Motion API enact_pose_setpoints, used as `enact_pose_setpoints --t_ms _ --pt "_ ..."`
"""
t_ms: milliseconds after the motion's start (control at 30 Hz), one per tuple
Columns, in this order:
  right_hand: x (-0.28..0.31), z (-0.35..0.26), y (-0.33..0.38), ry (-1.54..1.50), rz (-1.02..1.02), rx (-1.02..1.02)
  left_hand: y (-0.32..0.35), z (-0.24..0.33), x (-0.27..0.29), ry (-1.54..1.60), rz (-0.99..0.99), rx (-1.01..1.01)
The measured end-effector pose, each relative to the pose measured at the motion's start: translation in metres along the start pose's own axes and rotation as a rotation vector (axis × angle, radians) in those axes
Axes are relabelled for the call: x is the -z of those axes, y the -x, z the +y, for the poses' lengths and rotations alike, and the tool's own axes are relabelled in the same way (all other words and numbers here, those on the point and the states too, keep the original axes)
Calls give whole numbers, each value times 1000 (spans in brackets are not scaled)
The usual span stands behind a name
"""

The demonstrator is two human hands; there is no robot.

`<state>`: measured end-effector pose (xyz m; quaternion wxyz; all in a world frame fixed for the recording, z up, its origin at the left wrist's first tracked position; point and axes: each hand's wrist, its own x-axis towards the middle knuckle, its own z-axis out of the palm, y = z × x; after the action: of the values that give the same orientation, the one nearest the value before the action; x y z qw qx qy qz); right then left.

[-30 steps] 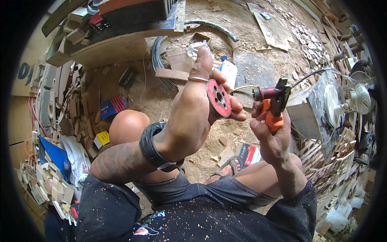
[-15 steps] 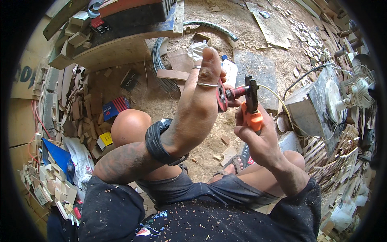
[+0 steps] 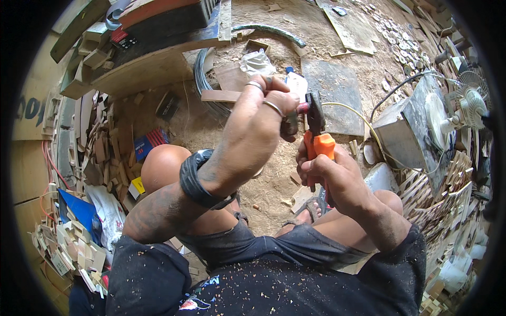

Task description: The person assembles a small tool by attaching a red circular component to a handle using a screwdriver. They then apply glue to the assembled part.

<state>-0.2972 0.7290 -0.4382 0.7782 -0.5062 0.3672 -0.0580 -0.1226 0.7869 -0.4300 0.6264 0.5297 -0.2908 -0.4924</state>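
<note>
Right hand (image 3: pixel 337 176) clamped around orange-handled pliers (image 3: pixel 316 134), dark head pointing up and far. Left hand (image 3: pixel 263 113) (two rings on its fingers) closed around a small reddish part (image 3: pixel 303 108), held touching the pliers' head. Black wristband (image 3: pixel 197 181) on the left forearm. Below: sawdust-strewn ground (image 3: pixel 274 184), sandalled foot (image 3: pixel 311 208), coiled wire (image 3: pixel 203 84) far left, grey box (image 3: pixel 416 126) right.
</note>
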Motion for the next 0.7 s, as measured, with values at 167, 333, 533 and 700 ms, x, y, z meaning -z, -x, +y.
enact_pose_setpoints --t_ms 167,333,533,700 --pt "2 -2 1 -9 36 39 -2 13 12 -77 -72 77" --pt "7 -5 1 -34 27 5 -1 14 13 -343 -98 -60" --pt "5 -9 2 -10 40 -18 -3 11 17 -474 -80 -181" --pt "5 -14 5 45 42 23 -5 6 16 -283 -89 -167"
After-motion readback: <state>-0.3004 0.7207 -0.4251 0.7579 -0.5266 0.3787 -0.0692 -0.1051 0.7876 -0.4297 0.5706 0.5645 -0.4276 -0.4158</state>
